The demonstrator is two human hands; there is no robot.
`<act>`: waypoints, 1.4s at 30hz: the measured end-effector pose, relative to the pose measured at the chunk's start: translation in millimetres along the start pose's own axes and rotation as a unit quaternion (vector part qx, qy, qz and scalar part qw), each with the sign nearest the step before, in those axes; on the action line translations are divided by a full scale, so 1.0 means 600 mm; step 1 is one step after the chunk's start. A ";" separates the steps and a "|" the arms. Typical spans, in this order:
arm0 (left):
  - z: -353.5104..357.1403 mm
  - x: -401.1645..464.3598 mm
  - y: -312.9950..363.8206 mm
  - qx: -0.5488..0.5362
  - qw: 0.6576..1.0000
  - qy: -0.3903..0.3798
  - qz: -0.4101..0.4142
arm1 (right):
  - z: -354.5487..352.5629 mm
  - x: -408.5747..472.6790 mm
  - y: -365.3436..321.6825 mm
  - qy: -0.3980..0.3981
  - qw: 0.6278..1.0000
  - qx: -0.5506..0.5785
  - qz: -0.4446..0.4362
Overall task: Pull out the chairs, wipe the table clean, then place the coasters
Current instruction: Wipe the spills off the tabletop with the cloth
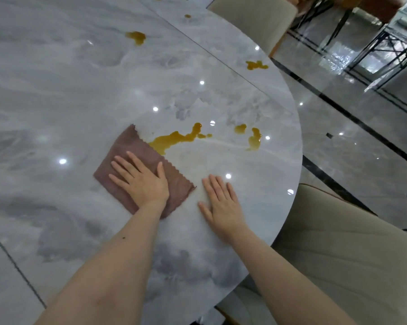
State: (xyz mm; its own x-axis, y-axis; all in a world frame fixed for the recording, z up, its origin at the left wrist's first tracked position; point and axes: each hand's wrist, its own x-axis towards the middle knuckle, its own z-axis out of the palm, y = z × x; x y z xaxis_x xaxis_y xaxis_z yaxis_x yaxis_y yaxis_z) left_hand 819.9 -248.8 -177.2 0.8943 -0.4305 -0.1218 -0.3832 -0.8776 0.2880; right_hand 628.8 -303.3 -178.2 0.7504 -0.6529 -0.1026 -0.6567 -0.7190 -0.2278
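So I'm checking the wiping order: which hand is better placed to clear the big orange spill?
Left. The left hand already presses the brown cloth, whose edge touches the orange spill. The right hand lies flat on bare table.

single head cam, wide-angle, looking forward and down, close over the counter (80, 90), floor at the right.

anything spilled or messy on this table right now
Yes. Amber-orange liquid puddles dot the glossy grey marble table: the largest lies at the edge of the brown cloth under the left hand, two small ones lie towards the rim, and others lie farther away. The right hand rests flat on bare marble.
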 end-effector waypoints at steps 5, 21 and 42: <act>0.013 0.065 0.031 0.037 0.996 0.014 0.079 | -0.001 -0.002 0.003 0.001 1.000 0.010 -0.013; 0.005 0.074 0.013 0.080 0.872 -0.054 0.480 | -0.001 -0.003 -0.003 0.027 0.999 -0.016 -0.001; 0.025 0.163 0.145 0.110 0.896 -0.046 0.427 | 0.000 0.000 0.002 0.028 1.000 -0.004 0.003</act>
State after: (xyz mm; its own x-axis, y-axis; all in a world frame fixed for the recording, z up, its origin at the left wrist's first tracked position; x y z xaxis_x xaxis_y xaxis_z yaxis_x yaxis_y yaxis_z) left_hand 870.7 -370.5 -178.4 0.2340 -0.9719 -0.0267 -0.9643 -0.2355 0.1214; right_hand 628.3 -304.1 -178.4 0.7406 -0.6702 -0.0491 -0.6625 -0.7160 -0.2201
